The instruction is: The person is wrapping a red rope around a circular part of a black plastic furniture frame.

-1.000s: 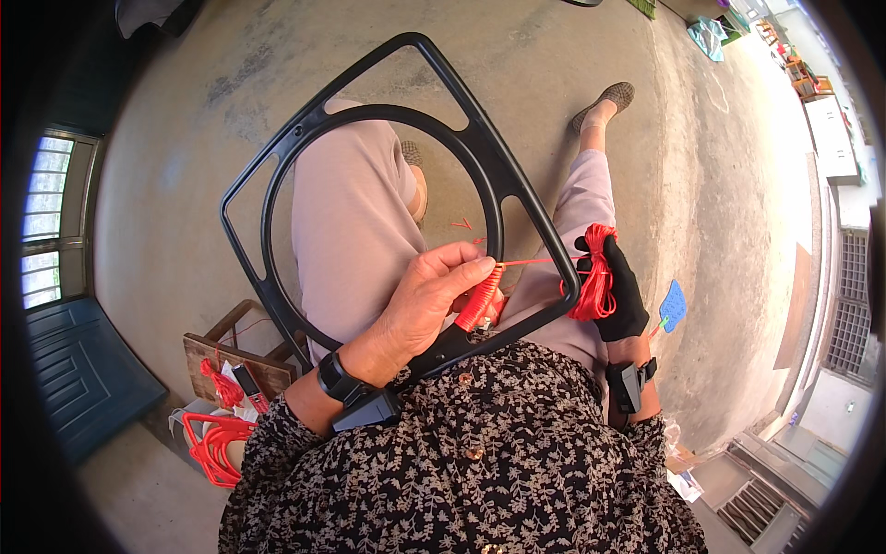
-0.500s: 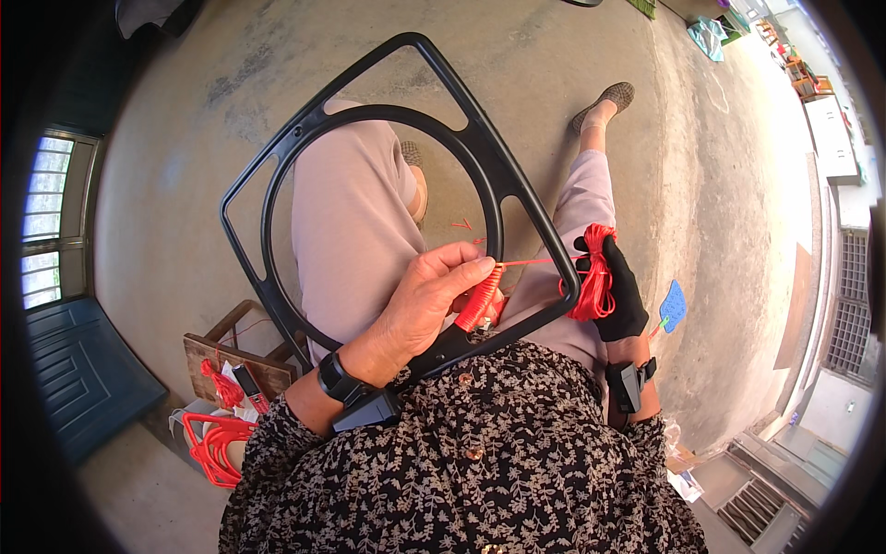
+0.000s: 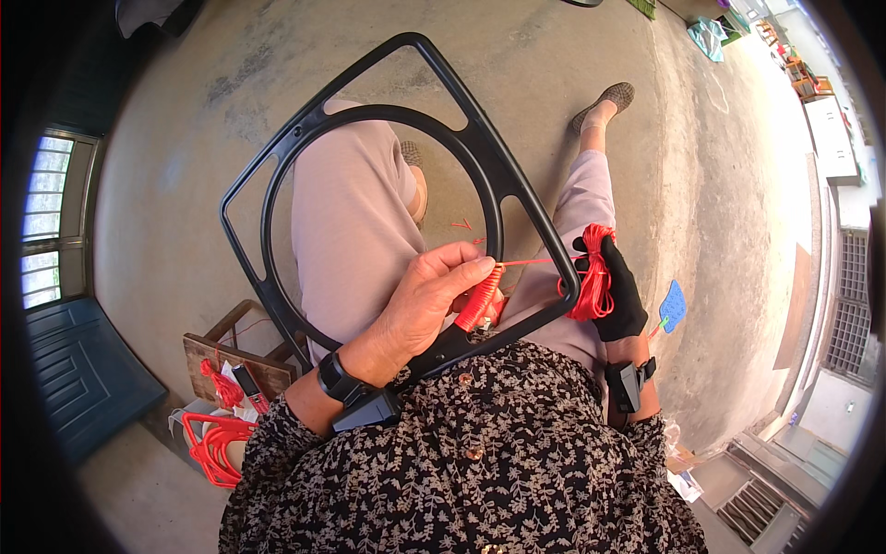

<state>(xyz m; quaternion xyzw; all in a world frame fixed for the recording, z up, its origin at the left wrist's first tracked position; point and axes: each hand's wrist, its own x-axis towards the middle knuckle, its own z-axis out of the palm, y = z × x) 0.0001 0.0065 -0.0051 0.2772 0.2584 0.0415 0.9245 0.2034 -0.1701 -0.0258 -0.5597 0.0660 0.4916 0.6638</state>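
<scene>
A black frame, a rounded square with a ring inside it, lies tilted across my lap. Red cord wrapping covers a stretch of the ring at the near right. My bare left hand pinches the top end of that wrapping between thumb and fingers. From there one red strand runs taut to the right, reaching a bundle of red cord. My right hand, in a black glove, is closed around the bundle just outside the frame's right corner. Its fingers are partly hidden by the cord.
At the left stands a wooden stool, with a red cord bundle hanging by it. Red tubing loops sit below. On the right lies a blue fly swatter. Small red scraps dot the concrete floor.
</scene>
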